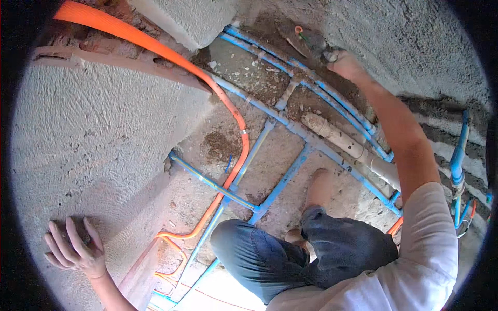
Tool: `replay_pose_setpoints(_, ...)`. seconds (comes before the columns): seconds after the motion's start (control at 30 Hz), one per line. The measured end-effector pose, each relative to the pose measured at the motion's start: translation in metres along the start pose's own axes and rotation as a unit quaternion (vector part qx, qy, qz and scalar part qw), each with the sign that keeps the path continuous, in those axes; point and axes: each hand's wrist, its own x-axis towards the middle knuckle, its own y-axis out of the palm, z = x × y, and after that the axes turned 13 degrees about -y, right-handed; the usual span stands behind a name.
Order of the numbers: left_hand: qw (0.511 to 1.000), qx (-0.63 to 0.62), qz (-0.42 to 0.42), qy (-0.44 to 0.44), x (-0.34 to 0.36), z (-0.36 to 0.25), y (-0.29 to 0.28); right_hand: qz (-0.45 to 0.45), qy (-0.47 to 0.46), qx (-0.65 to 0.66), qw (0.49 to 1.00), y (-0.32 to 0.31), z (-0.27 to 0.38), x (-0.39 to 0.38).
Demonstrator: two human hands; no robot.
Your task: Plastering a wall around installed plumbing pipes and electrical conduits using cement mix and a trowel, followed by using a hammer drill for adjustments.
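Observation:
My left hand (75,243) rests with spread fingers on the rough plastered wall (104,119) at the lower left. My right hand (342,65) reaches out at the upper right, its fingers curled around something small and greyish that I cannot make out, close to the base of the rough grey wall (410,41). Just left of that hand, a small reddish ring-shaped piece with a green part (299,31) lies in the dirt. Blue pipes (280,192) run across the dusty concrete floor below, and a capped pale pipe (342,140) lies under my right forearm.
An orange corrugated conduit (124,32) bends down between plastered blocks (176,20) and over the floor. Upright blue pipes (457,155) stand along the right wall. My bent knee (233,249) and foot (317,189) are among the pipes, with thinner orange conduits (171,236) at the lower left.

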Motion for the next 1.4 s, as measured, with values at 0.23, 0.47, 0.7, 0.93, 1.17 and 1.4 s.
replay_pose_setpoints(0.23,1.0,0.016,0.012,0.009,-0.004,0.005,-0.003,0.162,-0.243,-0.051,0.955,0.001,0.12,-0.062)
replay_pose_setpoints(0.47,1.0,0.014,0.013,0.009,-0.004,0.003,-0.002,-0.034,-0.318,-0.146,0.936,0.026,0.186,0.033)
replay_pose_setpoints(0.7,1.0,0.019,0.015,0.002,-0.007,0.006,-0.002,0.029,-0.426,-0.17,0.888,0.073,0.189,0.104)
replay_pose_setpoints(0.93,1.0,-0.002,0.001,-0.008,-0.009,0.005,0.001,0.229,-0.362,-0.261,0.865,-0.002,0.145,-0.012)
replay_pose_setpoints(1.17,1.0,0.01,-0.012,-0.01,-0.008,0.005,-0.001,0.0,-0.218,-0.144,0.965,0.067,0.155,-0.011)
replay_pose_setpoints(1.4,1.0,0.002,0.0,-0.015,-0.005,0.002,-0.002,0.017,-0.214,-0.159,0.964,0.084,0.109,-0.069)
